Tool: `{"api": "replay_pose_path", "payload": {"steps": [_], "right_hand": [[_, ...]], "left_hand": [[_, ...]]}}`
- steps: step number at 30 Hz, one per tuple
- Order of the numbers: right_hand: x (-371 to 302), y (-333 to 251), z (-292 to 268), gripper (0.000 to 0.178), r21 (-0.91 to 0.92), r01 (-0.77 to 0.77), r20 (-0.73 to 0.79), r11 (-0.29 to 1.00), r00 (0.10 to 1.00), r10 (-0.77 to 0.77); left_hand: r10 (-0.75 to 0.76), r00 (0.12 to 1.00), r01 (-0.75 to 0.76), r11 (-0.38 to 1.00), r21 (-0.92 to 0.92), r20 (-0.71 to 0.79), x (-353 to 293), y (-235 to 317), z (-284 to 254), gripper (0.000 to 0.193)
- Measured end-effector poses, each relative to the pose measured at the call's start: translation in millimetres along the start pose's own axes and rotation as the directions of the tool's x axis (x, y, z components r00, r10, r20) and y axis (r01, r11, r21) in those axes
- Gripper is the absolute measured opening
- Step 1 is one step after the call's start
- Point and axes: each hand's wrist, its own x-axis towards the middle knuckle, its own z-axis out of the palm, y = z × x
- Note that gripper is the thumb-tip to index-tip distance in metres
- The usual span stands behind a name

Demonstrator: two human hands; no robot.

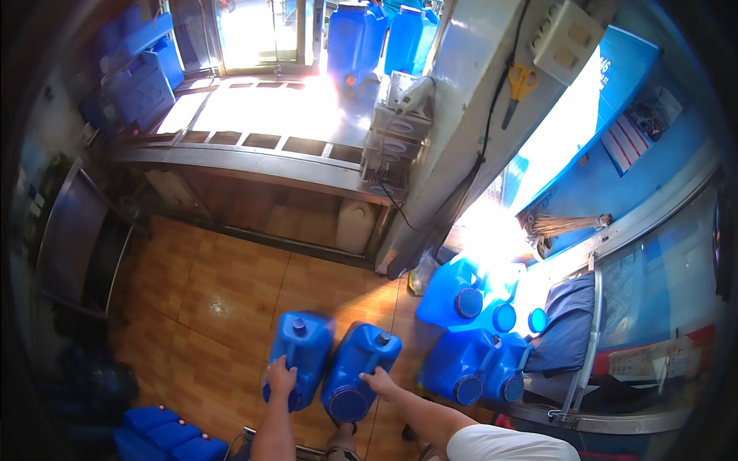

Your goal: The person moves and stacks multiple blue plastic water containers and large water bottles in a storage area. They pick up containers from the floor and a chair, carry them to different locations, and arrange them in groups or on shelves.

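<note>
My left hand (281, 376) is wrapped round the handle of a blue water jug (313, 339) with a small dark cap at its far end. Beside it, my right hand (378, 381) grips the handle of a second blue water jug (354, 359), which has a small cap and a large round lid toward me. Both jugs are upright and side by side over the wood-look floor, a narrow gap between them. I cannot tell whether their bases touch the floor. My fingers partly hide the handles.
Several blue jugs (453, 365) are grouped on the right by a glass door (653, 284). Ahead stands a metal counter (254, 157) with more jugs (354, 38), next to a pillar (453, 131) with hanging scissors (520, 91). Blue containers (165, 434) sit at lower left.
</note>
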Motion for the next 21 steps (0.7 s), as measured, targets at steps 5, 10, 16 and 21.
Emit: {"api": "replay_pose_path", "payload": {"steps": [5,10,16,21], "right_hand": [[-5.5,-29.0,106.9,0.049,-0.081,-0.118,0.206,0.99,0.97,0.132],[-4.9,-20.4,186.1,0.064,-0.038,-0.344,0.385,0.938,0.861,0.332],[-20.0,-15.7,228.9,0.078,-0.174,-0.41,0.534,0.895,0.725,0.436],[-27.3,-23.7,229.7,0.081,-0.315,-0.245,0.566,0.917,0.728,0.388]], "left_hand": [[-0.179,0.983,0.177,0.983,0.04,0.05,-10.4,-89.7,-49.1,0.054],[-0.274,0.951,0.263,0.961,0.091,0.143,-18.8,-164.2,-76.0,0.056],[-0.299,0.938,0.29,0.954,0.073,0.178,-39.6,-225.0,-61.6,0.061],[-0.46,0.871,0.472,0.881,-0.032,0.175,-52.1,-232.8,-44.0,0.085]]}}
